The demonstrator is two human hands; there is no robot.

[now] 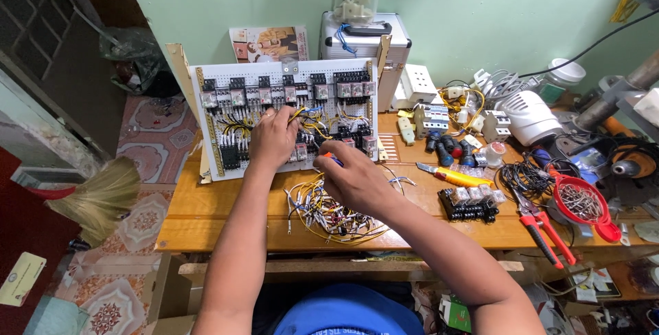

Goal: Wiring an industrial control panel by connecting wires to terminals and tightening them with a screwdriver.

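Wiring panel [285,112], propped upright on our tabletop [206,215]: left hand [272,137] fingers spread against its relays; right hand [353,177] pinching a blue-handled screwdriver [332,158]. Terminal tightening appears underway; steady tip alignment needed.

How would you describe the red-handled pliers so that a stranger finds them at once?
Start at the wooden workbench and go to its right front edge. The red-handled pliers lie beside the red plastic funnel of metal pins. Only they have two long red handles.

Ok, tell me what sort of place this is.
Probably a small home electrical workshop. A white panel board of relays and yellow wiring leans on a cluttered wooden bench, with loose wire bundles, red-handled pliers and a tiled floor beside it.
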